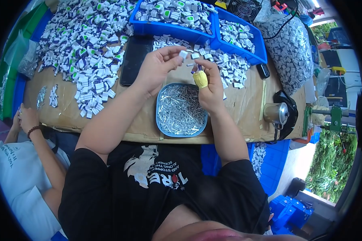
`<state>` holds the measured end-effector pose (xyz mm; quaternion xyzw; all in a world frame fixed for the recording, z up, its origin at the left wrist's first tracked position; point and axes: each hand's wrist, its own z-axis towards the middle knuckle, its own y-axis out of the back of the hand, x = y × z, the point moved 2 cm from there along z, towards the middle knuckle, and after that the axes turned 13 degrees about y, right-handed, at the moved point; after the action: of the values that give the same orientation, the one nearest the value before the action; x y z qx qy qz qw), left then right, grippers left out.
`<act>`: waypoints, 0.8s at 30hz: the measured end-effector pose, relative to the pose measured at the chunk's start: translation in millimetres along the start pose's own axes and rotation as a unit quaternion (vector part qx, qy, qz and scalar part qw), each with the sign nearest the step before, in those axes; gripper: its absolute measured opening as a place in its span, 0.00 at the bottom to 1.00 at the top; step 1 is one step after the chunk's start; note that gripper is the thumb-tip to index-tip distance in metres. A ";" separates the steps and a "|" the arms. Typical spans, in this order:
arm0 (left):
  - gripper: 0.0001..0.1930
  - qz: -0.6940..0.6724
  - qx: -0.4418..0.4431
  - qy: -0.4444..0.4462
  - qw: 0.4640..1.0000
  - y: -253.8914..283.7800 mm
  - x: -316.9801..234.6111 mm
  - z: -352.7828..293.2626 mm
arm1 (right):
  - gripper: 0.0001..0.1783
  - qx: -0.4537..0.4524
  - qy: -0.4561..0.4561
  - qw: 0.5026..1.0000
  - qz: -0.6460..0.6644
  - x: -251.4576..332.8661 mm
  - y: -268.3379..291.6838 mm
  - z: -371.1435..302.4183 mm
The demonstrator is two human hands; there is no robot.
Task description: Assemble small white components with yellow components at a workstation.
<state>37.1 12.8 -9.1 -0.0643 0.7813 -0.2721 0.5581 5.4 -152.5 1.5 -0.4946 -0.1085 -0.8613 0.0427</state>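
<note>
My left hand (pixel 157 69) pinches a small white plastic piece (pixel 183 54) between thumb and fingertips, above the middle of the table. Just to its right, my right hand (pixel 210 86) is closed in a pinch on a small purple piece (pixel 195 69), partly hidden by the fingers. Yellow wrapping (pixel 200 79) covers part of that hand's thumb. The two held pieces are apart. Below both hands, close to the table's front edge, sits a blue tray (pixel 181 135) full of thin metal pins (pixel 179 108). Small white pieces (pixel 231 66) lie scattered beyond my right hand.
White-and-purple parts (pixel 84 48) are heaped at the left. Blue bins (pixel 171 31) of similar parts stand at the back, near a dark flat device (pixel 136 60). A stuffed clear bag (pixel 287 52) and metal mug (pixel 275 113) are at right. A co-worker's hands (pixel 27 118) are at left.
</note>
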 end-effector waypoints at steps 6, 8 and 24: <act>0.15 0.109 0.030 0.001 0.994 -9.4 -7.7 -9.5 | 0.18 0.000 0.051 0.999 -0.003 -4.2 2.4 -2.0; 0.15 0.105 0.043 -0.001 0.994 -7.9 -8.7 -9.5 | 0.18 0.004 0.060 0.998 0.000 -0.6 1.0 -1.6; 0.13 0.009 0.087 0.047 0.995 -10.9 -9.1 -16.7 | 0.19 0.007 0.074 0.996 0.041 11.1 -5.9 -2.0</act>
<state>23.1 13.2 7.7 0.0042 0.7807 -0.3366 0.5265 -2.9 -146.8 9.2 -0.4335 -0.0910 -0.8921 0.0892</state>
